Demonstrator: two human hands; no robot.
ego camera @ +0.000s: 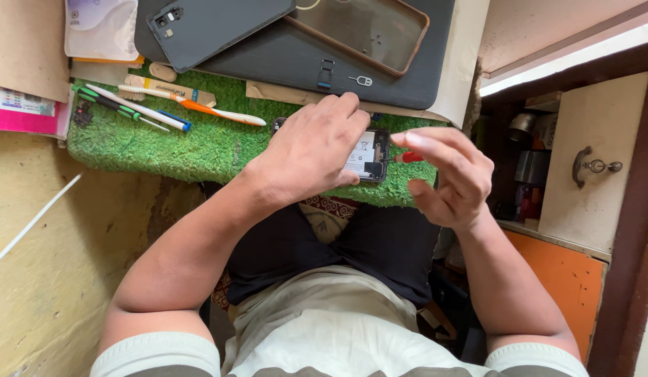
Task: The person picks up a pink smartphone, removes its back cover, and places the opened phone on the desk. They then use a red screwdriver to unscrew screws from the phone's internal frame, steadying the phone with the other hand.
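Head view, looking down at a lap and a narrow workbench.

Left hand (311, 150) lies palm-down over an opened phone (366, 155), fingers close together and pressed onto it, pinning it to the green turf mat (198, 143). The phone sits at the near right part of the mat, back off, a white battery showing past the fingertips; its left part is hidden under the hand.

Right hand (453, 178) is just right of the phone, thumb and fingers pinched around a small red-handled screwdriver (410, 157). The tip end touches the phone's right edge or is close to it; cannot tell which.

Left on the mat, well apart from the hands: a green-handled screwdriver (104, 103), a white pen-like tool (132, 107) and an orange-and-white toothbrush (205, 109), lying side by side.

Far side: a large dark flat slab (408, 77) bearing a grey phone back cover (219, 24), a clear case with a brown rim (362, 28) and a small metal ejector pin (361, 81).

Right: an open cupboard with a pale door and metal handle (595, 166).
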